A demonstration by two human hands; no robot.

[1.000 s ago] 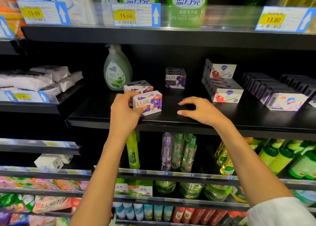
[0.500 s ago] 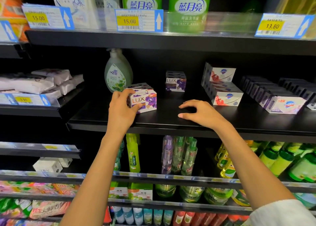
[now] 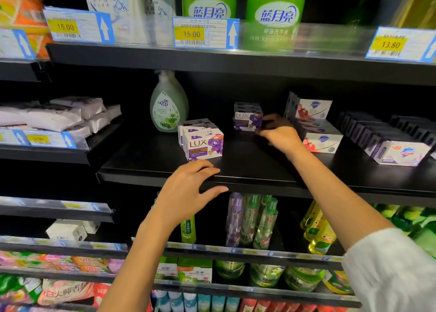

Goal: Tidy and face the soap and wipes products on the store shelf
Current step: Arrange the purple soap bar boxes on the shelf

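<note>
A purple-and-white LUX soap box [image 3: 203,144] stands facing front on the black shelf [image 3: 247,172], with another LUX box right behind it. My left hand [image 3: 186,189] hovers open just in front of it at the shelf's edge, holding nothing. Farther back sits a second stack of LUX boxes [image 3: 247,118]. My right hand [image 3: 278,132] reaches to that stack's right side, fingers touching the lower box; the grip is partly in shadow. White soap boxes with red print [image 3: 316,132] are stacked to the right.
A green pump bottle [image 3: 168,104] stands behind the front LUX boxes. Wipes packs [image 3: 54,116] lie on the left shelf. More white soap boxes [image 3: 401,151] line the far right. Green bottles stand on the shelf above, small bottles on the shelf below.
My left hand has let go of the front LUX box, which now stands on the shelf, and drawn back. My right hand moved from the shelf front to the rear LUX stack.
</note>
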